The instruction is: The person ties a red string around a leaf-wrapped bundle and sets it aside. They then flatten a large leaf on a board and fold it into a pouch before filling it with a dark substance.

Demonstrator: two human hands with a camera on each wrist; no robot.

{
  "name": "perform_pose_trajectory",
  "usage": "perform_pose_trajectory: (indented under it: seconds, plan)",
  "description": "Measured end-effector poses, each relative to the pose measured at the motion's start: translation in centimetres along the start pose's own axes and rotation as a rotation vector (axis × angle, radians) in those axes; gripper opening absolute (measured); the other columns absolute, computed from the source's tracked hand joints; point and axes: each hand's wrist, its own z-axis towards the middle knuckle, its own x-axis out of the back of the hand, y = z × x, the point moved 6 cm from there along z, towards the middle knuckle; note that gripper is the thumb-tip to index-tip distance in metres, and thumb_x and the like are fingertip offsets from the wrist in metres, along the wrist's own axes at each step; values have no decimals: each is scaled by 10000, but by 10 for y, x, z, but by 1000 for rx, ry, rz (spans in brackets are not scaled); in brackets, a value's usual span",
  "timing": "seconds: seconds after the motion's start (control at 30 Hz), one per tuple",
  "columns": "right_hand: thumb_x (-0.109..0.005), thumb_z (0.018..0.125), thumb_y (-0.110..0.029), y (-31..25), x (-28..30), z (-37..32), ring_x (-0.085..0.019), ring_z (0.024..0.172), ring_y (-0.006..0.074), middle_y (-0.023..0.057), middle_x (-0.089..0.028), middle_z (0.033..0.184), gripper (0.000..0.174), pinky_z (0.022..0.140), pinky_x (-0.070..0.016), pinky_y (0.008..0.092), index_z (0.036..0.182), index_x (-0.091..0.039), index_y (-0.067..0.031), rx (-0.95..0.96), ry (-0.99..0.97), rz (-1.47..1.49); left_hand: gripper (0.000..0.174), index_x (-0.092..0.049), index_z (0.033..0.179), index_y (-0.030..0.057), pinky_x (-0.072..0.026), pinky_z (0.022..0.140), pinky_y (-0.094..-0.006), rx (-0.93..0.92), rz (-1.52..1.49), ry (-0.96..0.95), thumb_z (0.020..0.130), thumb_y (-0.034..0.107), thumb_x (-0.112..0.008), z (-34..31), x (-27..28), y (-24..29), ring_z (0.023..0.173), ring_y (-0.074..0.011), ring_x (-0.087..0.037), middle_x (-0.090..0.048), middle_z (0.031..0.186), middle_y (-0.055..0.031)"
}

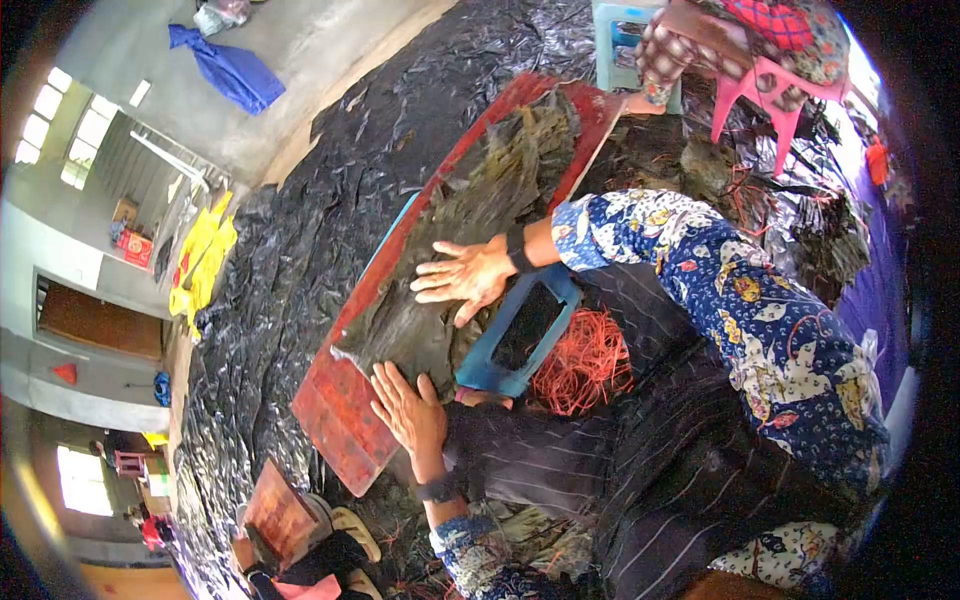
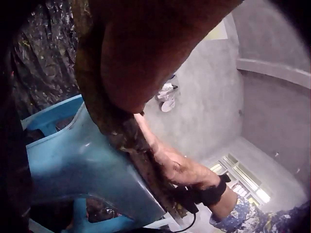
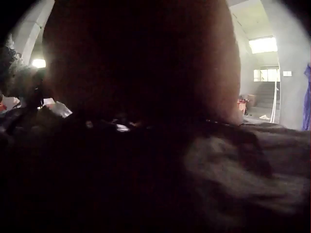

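Dark, wrinkled brown-green leaves (image 1: 470,215), resembling cured tobacco, lie spread in a long flat layer over a red wooden board (image 1: 345,420). My right hand (image 1: 468,275) rests palm down on the middle of the layer, fingers spread. Close to its near end, my left hand (image 1: 410,410) lies flat with straight fingers at the edge of the leaves and board. In the left wrist view, the right hand (image 2: 170,162) presses along the leaves' top. Dark blur fills most of the right wrist view, hiding the fingers there.
A blue plastic stool (image 1: 495,375) stands beneath the board. Red plastic string (image 1: 585,365) lies bunched by my lap. Black plastic sheeting (image 1: 270,290) covers the floor. Another person sits by a pink stool (image 1: 762,95) at the upper right. A smaller board (image 1: 280,510) is at the lower left.
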Motion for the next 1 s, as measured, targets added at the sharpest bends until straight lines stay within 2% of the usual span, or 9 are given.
perform_pose_trajectory:
  seconds: [0.37,0.47,0.57,0.7,0.73,0.83,0.9,0.97,1.0]
  plan:
    - [-399,889,-655,107,14,-150,-166,1428,327,139,-227,1536,816,1104,-103,625,1457,-288,-80,-374,254,-65,590,-268,1455,42,-163,1123,-537,4,17,-16,959,325,-416,-1,3,5,1421,-319,-201,-239,1531,-153]
    - [-453,892,-613,77,23,-133,-232,1398,336,135,-301,1497,765,1059,-142,684,1410,-350,-60,-201,471,-37,588,-247,1464,51,-160,1124,-532,-16,25,-43,969,326,-405,1,-3,-10,1422,-333,-186,-216,1535,-170]
    - [-403,912,-611,70,2,-123,-236,1400,327,112,-306,1502,747,1088,-131,651,1442,-324,-90,-173,262,-12,582,-235,1471,57,-171,1121,-525,-51,29,-62,981,332,-388,1,1,-12,1416,-346,-195,-214,1530,-193]
    - [-425,923,-553,102,-4,-148,-256,1397,308,99,-324,1497,702,1098,-124,639,1428,-349,-72,-118,428,19,602,-236,1460,24,-139,1138,-505,-68,-41,-98,955,285,-435,2,0,-27,1422,-359,-170,-206,1525,-218]
    - [-431,932,-526,99,12,-160,-256,1398,307,101,-337,1492,678,1112,-152,596,1425,-356,-67,-191,323,-30,603,-233,1460,20,-139,1140,-499,-67,-41,-108,955,281,-434,2,-2,-27,1422,-361,-168,-205,1524,-224]
    - [-496,920,-455,121,49,-202,-553,1127,308,114,-605,1167,438,948,-393,513,1104,-603,-72,-403,537,44,605,-229,1461,18,-138,1139,-501,-60,-26,-94,954,275,-436,1,0,-22,1423,-360,-168,-205,1526,-219]
    - [-541,892,-414,166,43,-237,-636,838,346,120,-656,871,355,764,-478,494,884,-636,-72,-899,725,110,592,-230,1463,24,-164,1129,-503,-88,-1,-75,973,303,-412,0,-1,-20,1414,-369,-185,-212,1521,-224]
    - [-570,862,-424,191,50,-265,-644,765,387,165,-658,783,375,688,-505,484,837,-653,-60,-1236,951,97,582,-231,1466,30,-189,1120,-505,-106,34,-55,993,330,-387,-3,0,-20,1405,-378,-202,-218,1517,-229]
    - [-579,849,-446,204,49,-270,-645,811,387,182,-663,835,407,710,-504,490,862,-652,-46,-1354,881,154,581,-231,1466,30,-188,1120,-505,-93,25,-61,993,329,-387,-2,0,-20,1406,-375,-203,-220,1518,-225]
